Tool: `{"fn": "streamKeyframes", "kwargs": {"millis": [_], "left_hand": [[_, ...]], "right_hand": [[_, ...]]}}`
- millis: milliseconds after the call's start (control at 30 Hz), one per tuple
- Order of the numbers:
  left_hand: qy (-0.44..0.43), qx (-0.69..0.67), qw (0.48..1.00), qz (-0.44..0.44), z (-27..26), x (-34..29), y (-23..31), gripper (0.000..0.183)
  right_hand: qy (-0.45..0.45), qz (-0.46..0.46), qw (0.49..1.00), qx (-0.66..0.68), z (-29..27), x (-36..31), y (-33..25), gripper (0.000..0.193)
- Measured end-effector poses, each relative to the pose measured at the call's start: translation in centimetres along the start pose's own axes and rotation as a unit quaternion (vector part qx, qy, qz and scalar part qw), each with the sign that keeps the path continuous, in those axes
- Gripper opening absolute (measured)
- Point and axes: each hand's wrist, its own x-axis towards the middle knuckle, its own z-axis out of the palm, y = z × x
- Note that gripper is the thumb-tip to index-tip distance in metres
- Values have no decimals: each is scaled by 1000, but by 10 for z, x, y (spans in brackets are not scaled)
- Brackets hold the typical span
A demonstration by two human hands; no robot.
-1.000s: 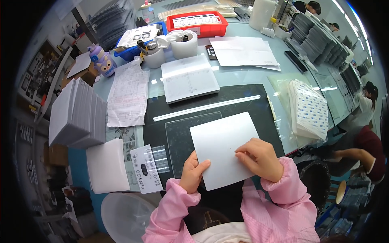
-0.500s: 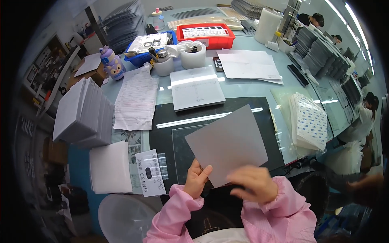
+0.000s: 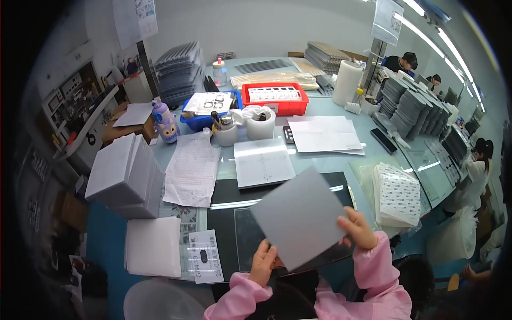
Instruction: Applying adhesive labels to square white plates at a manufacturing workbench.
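A square matte grey sheet point(image 3: 298, 218) is held tilted above the black mat point(image 3: 224, 224) at the table's front edge. Its lower left edge is pinched in my left hand point(image 3: 263, 262), thumb on the front face and the other fingers mostly behind. At the sheet's right corner, my right hand point(image 3: 360, 229) has its bent fingers against the edge; slight blur softens them. Under the sheet, a clear rectangular plate point(image 3: 245, 234) on the mat is partly hidden. Just beyond it lies a white pad with faint lines point(image 3: 264, 162).
White stacks point(image 3: 125, 170) and a crumpled written sheet point(image 3: 192, 168) stand left. Blue point(image 3: 200, 122) and red bins point(image 3: 293, 108) sit behind white tubs point(image 3: 260, 127). A stack of patterned white sheets point(image 3: 397, 194) lies right. A white bin point(image 3: 160, 301) stands below the front edge.
My right hand has moved from over the sheet's lower front to its right corner. The left hand keeps its pinch on the sheet. The view has tilted up, showing more wall.
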Motion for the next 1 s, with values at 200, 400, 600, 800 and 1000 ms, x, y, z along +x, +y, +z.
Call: {"fn": "streamKeyframes", "kwargs": {"millis": [200, 400, 600, 800, 1000], "left_hand": [[-68, 78, 995, 11, 8, -5, 7, 41], [-61, 86, 994, 23, 8, -5, 4, 32], [-3, 57, 998, -8, 22, -6, 14, 28], [26, 55, 998, 28, 28, 1, 6, 22], [79, 40, 996, 29, 33, -2, 9, 17]], "right_hand": [[122, -82, 973, 176, -25, 92, -15, 22], [95, -123, 968, 196, -28, 224, -56, 21], [120, -133, 950, 257, -33, 343, -76, 13], [119, -156, 944, 264, -59, 411, -79, 20], [113, -8, 992, 48, -49, 391, -63, 29]]}}
